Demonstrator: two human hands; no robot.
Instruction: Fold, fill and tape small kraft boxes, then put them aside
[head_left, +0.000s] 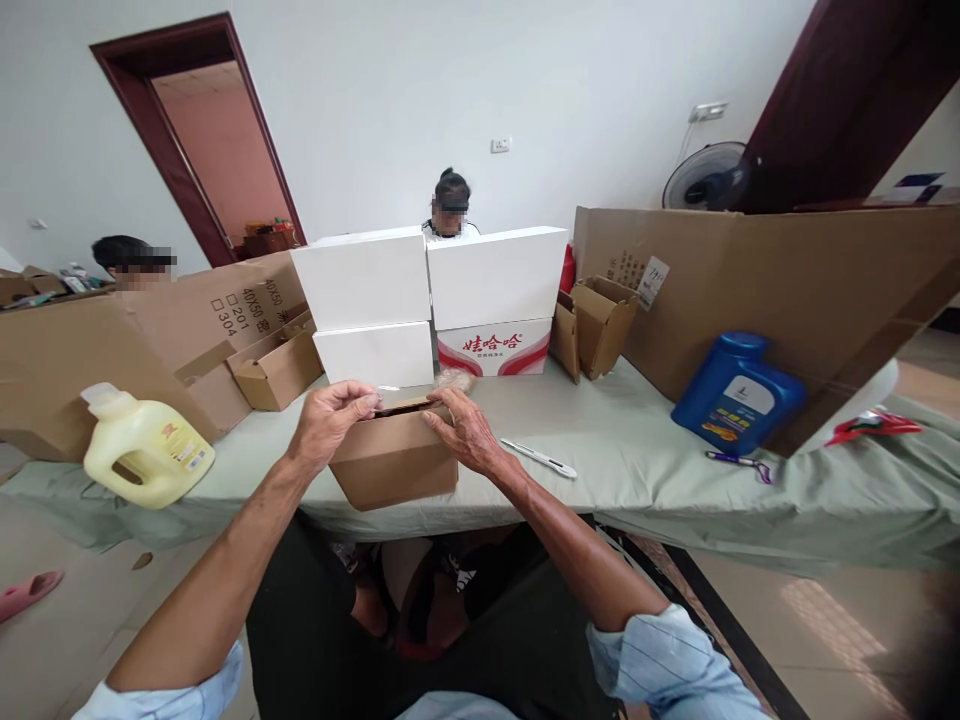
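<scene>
A small brown cardboard box (397,462) stands at the table's near edge, with a dark gap along its top. My left hand (330,415) pinches the upper left corner, thumb and fingers pressed together at the flap. Over the upper right corner, my right hand (465,428) grips the top edge between thumb and fingers. What lies inside the box is hidden. Just right of my right hand, a white utility knife (538,459) rests on the cloth. Behind the box sits a crumpled clear plastic piece (454,380).
White boxes (360,285) are stacked at the back centre, a person (450,215) behind them. Large cardboard panels (675,290) flank both sides. A yellow jug (146,450) stands left, a blue bottle (739,395) right. Open brown boxes (277,365) lean nearby. Another person's head shows far left.
</scene>
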